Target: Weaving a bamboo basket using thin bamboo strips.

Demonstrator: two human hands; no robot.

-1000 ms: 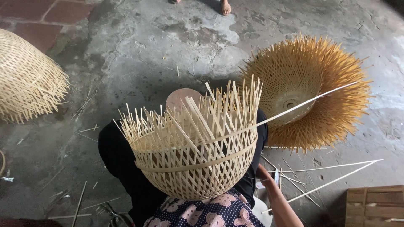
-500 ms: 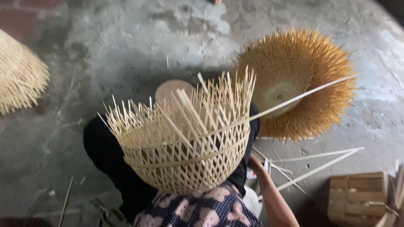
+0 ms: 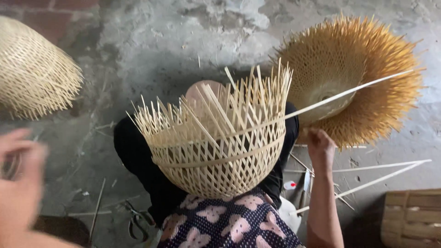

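The right hand reaches out just right of the half-woven basket on the person's lap, fingers curled shut; whether it holds a thin strip cannot be told. The left hand, far left of the basket, is a blur, fingers seemingly spread, holding nothing clear. A long bamboo strip sticks out from the basket's right side.

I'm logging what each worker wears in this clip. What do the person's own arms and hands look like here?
Both are bare. The right hand and its forearm show no glove, sleeve, watch or ring. The left hand is a motion-blurred shape at the frame's edge, apparently uncovered too; finer detail cannot be told. A dark, floral-patterned garment covers the torso.
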